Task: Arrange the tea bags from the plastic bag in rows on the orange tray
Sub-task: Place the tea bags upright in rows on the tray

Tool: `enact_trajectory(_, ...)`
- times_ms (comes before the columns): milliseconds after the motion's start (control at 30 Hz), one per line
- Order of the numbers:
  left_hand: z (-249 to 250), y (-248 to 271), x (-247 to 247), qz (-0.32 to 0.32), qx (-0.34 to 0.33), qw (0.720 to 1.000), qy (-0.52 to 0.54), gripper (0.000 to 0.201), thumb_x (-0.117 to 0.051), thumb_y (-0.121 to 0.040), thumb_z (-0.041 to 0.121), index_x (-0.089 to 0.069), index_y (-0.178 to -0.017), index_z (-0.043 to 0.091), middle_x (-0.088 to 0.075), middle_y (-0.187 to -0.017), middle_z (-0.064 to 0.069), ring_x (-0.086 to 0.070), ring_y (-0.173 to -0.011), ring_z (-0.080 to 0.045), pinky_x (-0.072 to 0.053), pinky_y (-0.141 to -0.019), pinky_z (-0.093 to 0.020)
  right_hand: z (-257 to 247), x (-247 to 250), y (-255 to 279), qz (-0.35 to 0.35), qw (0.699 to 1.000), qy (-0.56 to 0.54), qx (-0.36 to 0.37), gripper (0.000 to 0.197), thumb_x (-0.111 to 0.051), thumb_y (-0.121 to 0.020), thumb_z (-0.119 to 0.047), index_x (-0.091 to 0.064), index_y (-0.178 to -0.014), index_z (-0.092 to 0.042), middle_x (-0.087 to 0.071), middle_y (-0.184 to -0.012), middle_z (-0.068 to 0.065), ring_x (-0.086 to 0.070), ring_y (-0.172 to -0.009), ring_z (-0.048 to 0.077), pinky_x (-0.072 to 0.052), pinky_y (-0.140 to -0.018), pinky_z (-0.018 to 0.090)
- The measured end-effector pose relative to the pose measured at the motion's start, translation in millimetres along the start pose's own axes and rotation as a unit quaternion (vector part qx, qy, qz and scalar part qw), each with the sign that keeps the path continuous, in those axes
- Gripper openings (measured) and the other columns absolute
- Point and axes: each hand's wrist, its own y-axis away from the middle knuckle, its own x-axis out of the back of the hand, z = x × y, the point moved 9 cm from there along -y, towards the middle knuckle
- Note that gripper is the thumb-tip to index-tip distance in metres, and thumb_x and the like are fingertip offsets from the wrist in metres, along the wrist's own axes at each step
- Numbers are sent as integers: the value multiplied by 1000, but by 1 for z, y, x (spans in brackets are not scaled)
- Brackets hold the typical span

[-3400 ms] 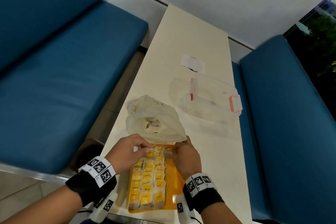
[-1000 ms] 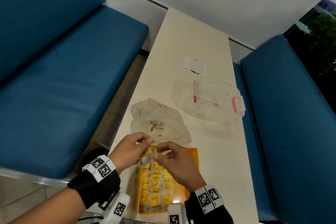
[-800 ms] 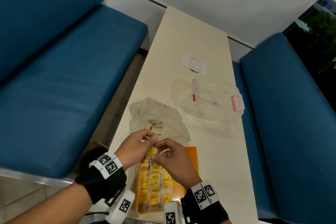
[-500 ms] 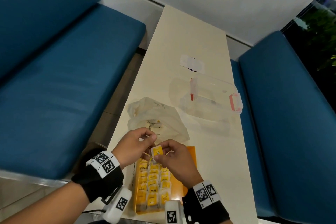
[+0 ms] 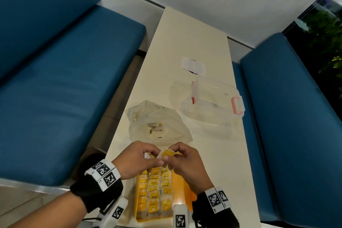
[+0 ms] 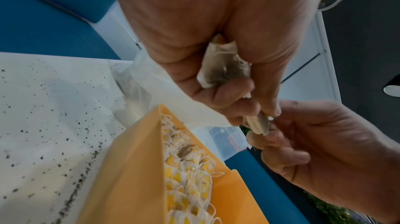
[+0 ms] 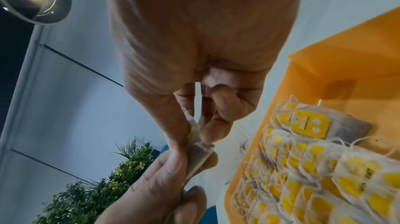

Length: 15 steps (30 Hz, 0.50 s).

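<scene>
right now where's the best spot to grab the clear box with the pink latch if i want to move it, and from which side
Take the clear box across its two long walls, coming from above. It lies flat on the table with nothing on top, and its long sides look bare. The pink latch at the right end is probably hinged, so it makes a poor handle; the bench-side edge leaves less room.

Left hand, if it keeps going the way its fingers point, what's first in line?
The left hand points toward the right hand; they already meet at the tea bag both pinch. So the tea bag, then the right hand's fingers. Depth beyond is unclear.
</scene>
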Motion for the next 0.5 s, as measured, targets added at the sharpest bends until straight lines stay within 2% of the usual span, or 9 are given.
enact_trajectory(67,1,0,-1,0,-1,1000,-1,5,-79,-86,19,-80,-89,16,-74,-79,4,-58,-54,-6,-41,-47,-14,1,-1,4,-14,999,-38,-4,21,-78,-76,-13,-66,-87,1,-64,-64,14,-54,-54,17,-33,-47,24)
enact_trajectory(133,0,1,-1,3,3,1000,2,6,-79,-85,20,-79,-91,18,-74,-82,2,-58,-53,-9,-42,-46,-16,-1,4,7,-6,998,-57,0,20,-78,-78,-8,-66,-88,5,-62,-62,15,-53,-53,16,-34,-47,24)
enact_trajectory(233,-8,1,10,36,21,999,-4,13,-80,-84,22,-76,-97,22,-73,-87,-2,-60,-52,-10,-43,-45,-15,-7,40,6,88,996,-2,18,8,-74,-83,-1,-67,-83,3,-64,-60,14,-52,-47,12,-38,-46,23)
enact_trajectory(300,-17,4,25,78,32,996,-24,9,-80,-84,24,-75,-91,20,-72,-84,-4,-60,-51,-9,-43,-44,-14,-8,67,5,129,988,81,18,8,-72,-85,-2,-67,-79,-3,-65,-57,12,-54,-46,11,-40,-48,22)
enact_trajectory(400,-38,12,44,127,65,987,-77,19,-82,-82,30,-70,-80,15,-71,-76,-2,-59,-48,-5,-43,-44,-15,6,85,7,131,973,187,-15,12,-70,-86,-6,-66,-77,-14,-68,-60,9,-60,-48,14,-43,-51,27)
enact_trajectory(500,-64,20,43,125,116,979,-112,33,-85,-75,42,-63,-88,20,-70,-81,-2,-60,-50,-6,-47,-48,-20,28,76,9,79,972,215,-52,9,-68,-87,-6,-65,-82,-12,-71,-62,10,-61,-51,14,-46,-50,30)
